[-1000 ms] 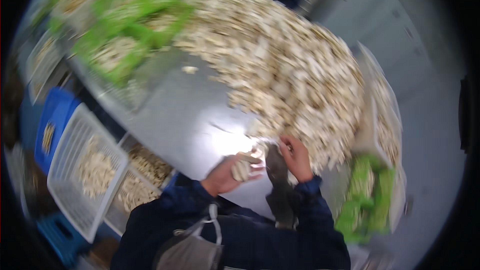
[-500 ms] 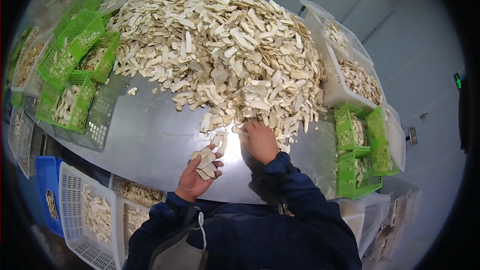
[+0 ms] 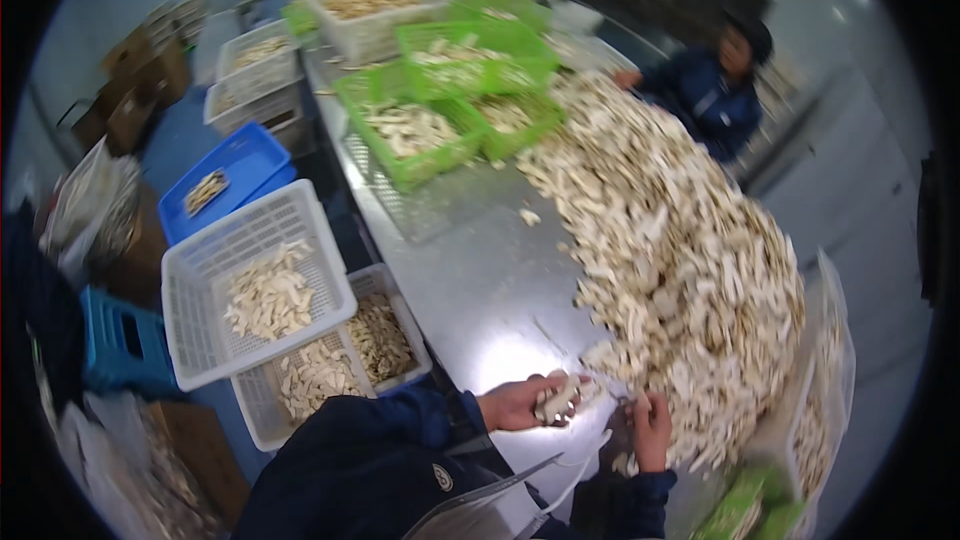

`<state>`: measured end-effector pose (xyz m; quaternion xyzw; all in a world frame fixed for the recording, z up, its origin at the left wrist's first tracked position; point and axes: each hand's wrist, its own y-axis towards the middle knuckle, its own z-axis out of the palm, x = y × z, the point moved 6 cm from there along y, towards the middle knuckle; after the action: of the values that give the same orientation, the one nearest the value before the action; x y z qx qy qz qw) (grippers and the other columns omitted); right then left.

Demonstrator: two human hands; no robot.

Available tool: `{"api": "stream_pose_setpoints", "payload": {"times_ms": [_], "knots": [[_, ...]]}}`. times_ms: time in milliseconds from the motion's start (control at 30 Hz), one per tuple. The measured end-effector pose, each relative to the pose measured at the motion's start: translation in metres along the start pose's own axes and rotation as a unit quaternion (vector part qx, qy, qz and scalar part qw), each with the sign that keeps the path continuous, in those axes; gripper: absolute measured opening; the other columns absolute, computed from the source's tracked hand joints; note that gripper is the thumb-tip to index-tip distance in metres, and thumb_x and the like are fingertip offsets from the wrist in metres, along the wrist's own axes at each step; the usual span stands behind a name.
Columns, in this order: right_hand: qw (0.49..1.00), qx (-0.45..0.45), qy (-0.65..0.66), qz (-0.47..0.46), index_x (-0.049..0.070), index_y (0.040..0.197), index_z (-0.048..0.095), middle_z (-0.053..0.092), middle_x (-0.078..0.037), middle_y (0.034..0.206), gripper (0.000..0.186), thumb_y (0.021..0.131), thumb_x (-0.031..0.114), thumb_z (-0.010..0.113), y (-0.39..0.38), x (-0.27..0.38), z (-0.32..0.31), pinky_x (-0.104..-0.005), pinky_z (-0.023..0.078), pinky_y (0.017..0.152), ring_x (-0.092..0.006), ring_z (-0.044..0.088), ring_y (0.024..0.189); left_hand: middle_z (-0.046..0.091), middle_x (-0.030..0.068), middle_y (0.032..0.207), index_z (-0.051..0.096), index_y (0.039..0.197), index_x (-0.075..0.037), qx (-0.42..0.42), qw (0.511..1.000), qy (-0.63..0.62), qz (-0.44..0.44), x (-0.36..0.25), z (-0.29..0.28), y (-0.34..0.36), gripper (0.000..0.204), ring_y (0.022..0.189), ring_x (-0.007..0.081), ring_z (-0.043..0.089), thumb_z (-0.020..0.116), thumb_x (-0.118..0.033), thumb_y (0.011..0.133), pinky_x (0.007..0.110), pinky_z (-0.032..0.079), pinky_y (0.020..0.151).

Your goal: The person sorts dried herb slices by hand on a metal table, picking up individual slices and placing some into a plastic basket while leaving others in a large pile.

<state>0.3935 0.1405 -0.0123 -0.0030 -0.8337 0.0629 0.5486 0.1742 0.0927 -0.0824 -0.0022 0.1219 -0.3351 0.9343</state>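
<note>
A large heap of pale dried mushroom slices (image 3: 690,270) covers the right part of the metal table (image 3: 460,270). My left hand (image 3: 515,404) is closed around a few mushroom slices (image 3: 558,400), held over the tabletop near the heap's edge. Just to its right, my right hand (image 3: 651,432) is at the near edge of the heap, its fingers bent together. What those fingers pinch, if anything, is too small and blurred to make out. Loose slices lie between and around the two hands.
Green baskets (image 3: 420,175) with slices stand on the table's far left. White crates (image 3: 185,275) of slices and a blue tray (image 3: 262,145) are beside the table at left. A co-worker (image 3: 715,100) is behind the heap. Another green basket (image 3: 745,510) is at lower right.
The view has swung left, bringing the crates and boxes on that side into sight. My left hand still holds slices. My right hand's fingers have drawn together by the heap's edge.
</note>
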Motion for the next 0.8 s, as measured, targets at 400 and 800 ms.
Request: {"api": "stream_pose_setpoints", "payload": {"times_ms": [400, 800], "knots": [[0.994, 0.089, 0.053, 0.041, 0.0, 0.096, 0.063, 0.065, -0.005, 0.084, 0.01, 0.092, 0.003, 0.054, 0.032, -0.018, 0.034, -0.0249, 0.049, 0.067, -0.0104, 0.059, 0.072, 0.062, 0.0053, 0.095, 0.04, 0.145, 0.003, 0.002, 0.999, -0.003, 0.049, -0.01, 0.013, -0.012, 0.059, 0.085, 0.0144, 0.062, 0.066, -0.017, 0.097, 0.03, 0.056, 0.078], [0.915, -0.004, -0.337, -0.22, 0.009, 0.116, 0.068, 0.067, -0.014, 0.111, 0.028, 0.09, 0.006, 0.059, -0.004, 0.043, 0.039, -0.0423, 0.053, 0.085, -0.037, 0.065, 0.1, 0.063, 0.0082, 0.1, 0.052, 0.132, 0.006, -0.034, 0.995, 0.051, 0.074, -0.013, -0.007, -0.01, 0.039, 0.086, 0.0196, 0.063, 0.059, -0.008, 0.097, 0.037, 0.054, 0.082]]}}
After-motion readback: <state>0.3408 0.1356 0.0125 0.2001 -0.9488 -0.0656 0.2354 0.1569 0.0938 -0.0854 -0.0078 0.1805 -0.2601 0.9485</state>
